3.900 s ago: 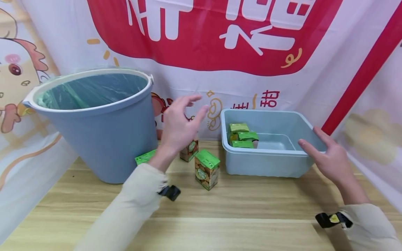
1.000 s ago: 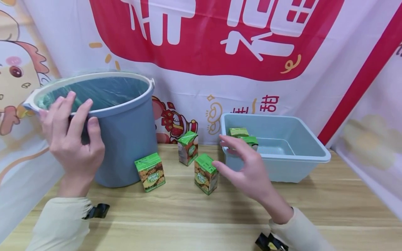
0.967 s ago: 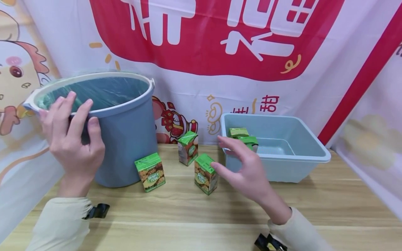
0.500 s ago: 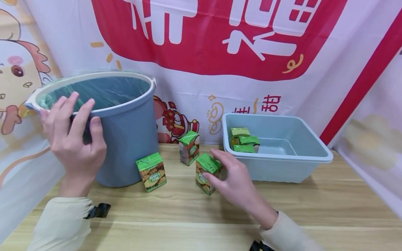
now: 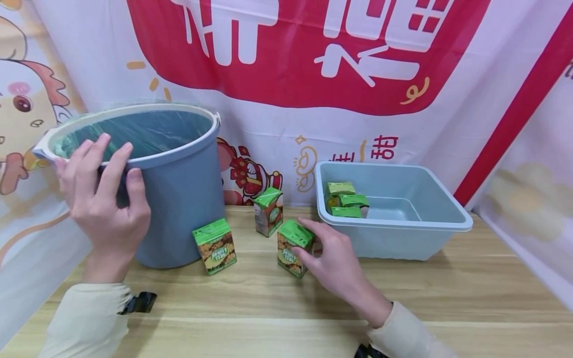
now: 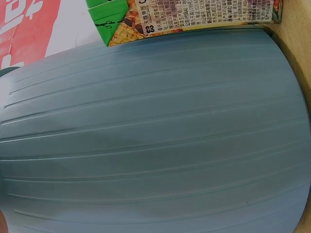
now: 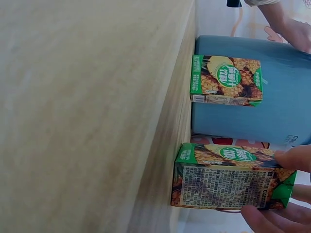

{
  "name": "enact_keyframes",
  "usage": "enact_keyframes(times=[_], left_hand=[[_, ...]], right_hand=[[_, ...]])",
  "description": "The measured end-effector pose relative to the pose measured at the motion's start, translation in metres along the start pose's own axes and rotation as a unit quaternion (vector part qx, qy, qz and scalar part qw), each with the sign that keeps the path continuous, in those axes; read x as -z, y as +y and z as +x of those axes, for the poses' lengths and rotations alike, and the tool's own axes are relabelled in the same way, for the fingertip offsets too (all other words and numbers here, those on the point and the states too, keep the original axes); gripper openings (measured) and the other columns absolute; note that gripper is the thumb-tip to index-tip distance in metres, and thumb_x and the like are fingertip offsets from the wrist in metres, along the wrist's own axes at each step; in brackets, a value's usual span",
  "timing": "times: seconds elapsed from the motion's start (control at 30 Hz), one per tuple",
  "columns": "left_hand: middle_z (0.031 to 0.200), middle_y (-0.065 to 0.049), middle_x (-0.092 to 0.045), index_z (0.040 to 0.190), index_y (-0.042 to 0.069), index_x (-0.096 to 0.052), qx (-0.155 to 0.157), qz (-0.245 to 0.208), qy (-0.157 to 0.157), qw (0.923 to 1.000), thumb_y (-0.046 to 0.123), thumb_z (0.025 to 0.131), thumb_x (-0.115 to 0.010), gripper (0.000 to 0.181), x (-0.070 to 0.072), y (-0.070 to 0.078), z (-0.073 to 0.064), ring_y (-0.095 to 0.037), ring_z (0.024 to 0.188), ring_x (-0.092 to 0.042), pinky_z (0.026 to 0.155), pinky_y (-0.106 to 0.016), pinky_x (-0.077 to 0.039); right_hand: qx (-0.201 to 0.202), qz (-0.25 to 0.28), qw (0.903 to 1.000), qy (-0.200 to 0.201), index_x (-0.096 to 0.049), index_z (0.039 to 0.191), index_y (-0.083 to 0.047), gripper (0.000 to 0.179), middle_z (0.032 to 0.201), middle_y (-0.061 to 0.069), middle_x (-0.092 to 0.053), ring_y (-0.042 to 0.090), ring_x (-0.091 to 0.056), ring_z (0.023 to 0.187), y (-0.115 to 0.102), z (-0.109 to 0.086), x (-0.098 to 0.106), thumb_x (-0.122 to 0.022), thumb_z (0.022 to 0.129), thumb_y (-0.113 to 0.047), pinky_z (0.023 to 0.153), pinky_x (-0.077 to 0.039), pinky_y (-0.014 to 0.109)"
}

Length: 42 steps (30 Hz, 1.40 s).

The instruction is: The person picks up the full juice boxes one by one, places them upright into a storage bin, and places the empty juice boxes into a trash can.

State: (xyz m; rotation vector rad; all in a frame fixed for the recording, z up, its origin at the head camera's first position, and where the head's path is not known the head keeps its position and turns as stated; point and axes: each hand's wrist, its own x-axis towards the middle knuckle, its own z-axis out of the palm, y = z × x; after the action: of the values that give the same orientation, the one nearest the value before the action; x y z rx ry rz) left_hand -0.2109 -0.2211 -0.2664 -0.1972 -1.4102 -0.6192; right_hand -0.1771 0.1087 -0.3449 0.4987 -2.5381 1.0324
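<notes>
My right hand point(image 5: 333, 261) pinches a green-topped juice carton point(image 5: 290, 256) with pineapple pictures; in the right wrist view the thumb point(image 7: 294, 158) lies on one face and fingers on the other side. The carton stands upright on the table. On the left, my left hand point(image 5: 105, 209) rests against the near side of a blue-grey bin point(image 5: 179, 199), its fingers reaching the rim. A second carton point(image 5: 217, 251) leans close to the bin's foot. Behind stands a third carton point(image 5: 268, 216). The left wrist view shows mostly the bin wall point(image 6: 155, 131) and part of a carton point(image 6: 194, 17).
A light blue plastic tub point(image 5: 394, 238) stands at the right, with several green-topped cartons point(image 5: 346, 211) at its left end. A thin clear bag lines the bin. Printed cloth point(image 5: 286, 89) hangs behind the wooden table point(image 5: 250, 303).
My left hand has gone from above the middle cartons to the bin. My right hand has left the tub, moved left and down, and taken hold of the front carton.
</notes>
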Motion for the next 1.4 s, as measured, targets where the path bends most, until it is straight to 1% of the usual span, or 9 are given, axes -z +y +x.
enact_keyframes(times=[0.17,0.4,0.53,0.67,0.9,1.13,1.23,1.4], left_hand=[[0.135,-0.013,-0.074,0.118,0.010,-0.080,0.000,-0.002,0.004,1.0000,0.031,0.097,-0.063,0.035,0.001,0.000,0.000,-0.036,0.135,-0.060,0.131,-0.059,-0.023],[0.136,-0.012,-0.073,0.120,0.011,-0.080,0.000,0.004,-0.008,1.0000,0.033,0.098,-0.062,0.036,0.002,-0.002,-0.001,-0.036,0.136,-0.060,0.131,-0.059,-0.022],[0.137,-0.012,-0.073,0.120,0.012,-0.080,0.000,0.004,-0.012,0.9999,0.033,0.098,-0.063,0.036,0.002,-0.003,-0.002,-0.036,0.136,-0.060,0.131,-0.060,-0.022],[0.136,-0.012,-0.073,0.120,0.012,-0.080,-0.001,0.003,-0.012,0.9999,0.032,0.097,-0.063,0.035,0.001,-0.002,-0.002,-0.036,0.136,-0.060,0.131,-0.060,-0.022],[0.136,-0.013,-0.074,0.119,0.011,-0.080,0.003,0.003,-0.006,1.0000,0.032,0.097,-0.063,0.035,0.001,0.000,-0.001,-0.036,0.136,-0.060,0.132,-0.058,-0.022],[0.136,-0.012,-0.073,0.120,0.011,-0.080,0.003,0.003,-0.006,1.0000,0.031,0.097,-0.063,0.035,0.000,0.000,-0.001,-0.035,0.135,-0.060,0.132,-0.058,-0.022],[0.136,-0.012,-0.073,0.119,0.011,-0.080,0.005,0.003,-0.005,1.0000,0.031,0.097,-0.062,0.035,0.000,0.000,-0.001,-0.035,0.135,-0.060,0.132,-0.058,-0.022],[0.136,-0.012,-0.073,0.120,0.011,-0.080,0.012,0.005,-0.007,0.9999,0.032,0.096,-0.062,0.036,0.000,0.002,-0.001,-0.035,0.136,-0.060,0.132,-0.056,-0.021]], right_hand=[[-0.006,0.022,0.9997,-0.011,-0.070,0.138,-0.013,0.055,0.123,0.008,-0.076,0.016,-0.074,0.098,-0.001,0.001,0.001,-0.089,0.086,-0.014,0.075,-0.062,0.020],[-0.003,0.023,0.9996,-0.015,-0.070,0.138,-0.012,0.056,0.122,0.008,-0.076,0.014,-0.073,0.095,-0.003,0.001,0.004,-0.089,0.085,-0.014,0.075,-0.064,0.024],[-0.004,0.032,0.9993,-0.021,-0.070,0.138,-0.011,0.056,0.124,0.009,-0.075,0.016,-0.074,0.097,-0.004,0.000,0.006,-0.089,0.086,-0.014,0.075,-0.062,0.019],[-0.002,0.053,0.9983,-0.024,-0.070,0.137,-0.011,0.054,0.125,0.009,-0.075,0.018,-0.074,0.098,-0.006,0.000,0.009,-0.088,0.086,-0.012,0.074,-0.060,0.015],[0.022,0.080,0.9963,-0.025,-0.071,0.136,-0.011,0.052,0.126,0.008,-0.074,0.018,-0.075,0.100,-0.010,0.001,0.015,-0.087,0.087,-0.011,0.077,-0.062,0.019],[0.046,0.089,0.9949,-0.016,-0.072,0.134,-0.010,0.049,0.124,0.008,-0.075,0.019,-0.075,0.098,-0.012,0.003,0.020,-0.087,0.088,-0.012,0.076,-0.062,0.019],[0.054,0.097,0.9937,-0.011,-0.072,0.134,-0.009,0.048,0.123,0.009,-0.076,0.021,-0.076,0.096,-0.015,0.009,0.025,-0.086,0.088,-0.013,0.075,-0.063,0.020],[0.056,0.117,0.9914,-0.017,-0.071,0.135,-0.009,0.046,0.125,0.009,-0.075,0.022,-0.078,0.098,-0.024,0.022,0.032,-0.084,0.091,-0.014,0.076,-0.063,0.021]])
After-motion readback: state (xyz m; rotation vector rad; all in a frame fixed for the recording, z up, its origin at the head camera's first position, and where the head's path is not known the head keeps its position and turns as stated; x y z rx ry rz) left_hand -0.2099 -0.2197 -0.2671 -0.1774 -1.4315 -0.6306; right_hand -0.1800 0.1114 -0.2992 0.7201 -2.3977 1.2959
